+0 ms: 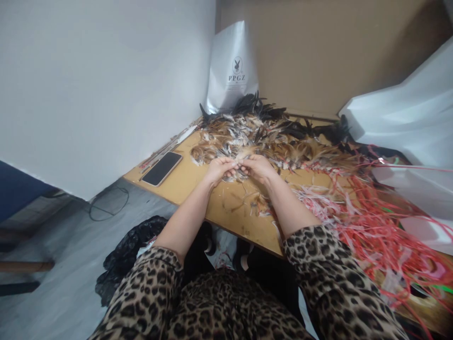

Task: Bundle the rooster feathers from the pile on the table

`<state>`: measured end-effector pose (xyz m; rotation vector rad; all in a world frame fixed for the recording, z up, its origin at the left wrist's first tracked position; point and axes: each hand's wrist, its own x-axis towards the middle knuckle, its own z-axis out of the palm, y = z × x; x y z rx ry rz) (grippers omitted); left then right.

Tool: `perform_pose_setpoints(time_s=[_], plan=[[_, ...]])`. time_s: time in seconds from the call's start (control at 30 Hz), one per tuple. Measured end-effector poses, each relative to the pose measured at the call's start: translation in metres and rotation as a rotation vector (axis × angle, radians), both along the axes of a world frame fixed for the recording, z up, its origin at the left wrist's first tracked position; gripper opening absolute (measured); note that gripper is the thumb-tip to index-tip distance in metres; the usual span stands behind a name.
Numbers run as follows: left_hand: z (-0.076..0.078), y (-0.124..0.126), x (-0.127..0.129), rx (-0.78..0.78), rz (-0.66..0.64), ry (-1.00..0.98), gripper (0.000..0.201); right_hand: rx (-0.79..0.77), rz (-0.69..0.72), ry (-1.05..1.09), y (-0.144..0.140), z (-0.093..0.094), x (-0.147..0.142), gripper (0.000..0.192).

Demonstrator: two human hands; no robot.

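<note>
the step in hand looks like close fingertip work on a small pale tan feather tuft (245,153), with both hands meeting over the near part of a feather pile (208,150). the left hand (222,170) and the right hand (257,167) come together almost touching, fingertips drawn in narrow and pinching at the tuft's base. what each finger does behind the knuckles is too small to tell, and so is whether the 2 hands share 1 quill or hold several. the next move seems to call for a light, steady pinch that keeps the base ends lined up without crushing the soft barbs.

the tuft sits between the 2 hands, its wispy tip fanning up and toward the far side. it looks pale, fluffy and slightly blurred, lighter than the brown and golden feathers around it. the pile spreads across the far half of the tan tabletop (193,184), with glossy black feathers (253,107) along its far edge. a few loose feather scraps (258,204) lie nearer the table's near edge.

left of the hands lies a smartphone (162,168), dark screen up. to the right, red and pink plastic strands (371,231) heap up in a tangle. a white plastic bag (231,71) stands beyond the pile.
</note>
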<state>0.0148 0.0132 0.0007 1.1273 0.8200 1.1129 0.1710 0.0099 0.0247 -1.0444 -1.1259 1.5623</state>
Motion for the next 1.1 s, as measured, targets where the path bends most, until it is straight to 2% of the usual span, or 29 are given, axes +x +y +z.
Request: perform_pose_setpoints(time_s=[0.2,0.4,0.5,0.7,1.1], plan=[[-0.0004,0.0007,0.0005,0.007,0.061,-0.008,0.038,0.091,-0.027,-0.135,0.0006,0.0002,0.0037,0.023],[-0.0020,0.0017,0.0009,0.080,0.094,0.038,0.034,0.158,-0.028,-0.323,0.0003,0.0009,0.0029,0.020],[-0.0031,0.0028,-0.0001,0.071,0.109,0.020,0.031,0.118,-0.035,-0.281,0.0003,0.0022,0.0025,0.021],[-0.0031,0.0045,-0.0029,-0.012,0.067,-0.079,0.030,0.036,-0.043,-0.027,0.0011,0.0045,0.0051,0.024],[0.0011,-0.0018,-0.0002,-0.063,-0.036,-0.002,0.030,0.118,-0.090,-0.104,0.0035,-0.0011,0.0006,0.028]])
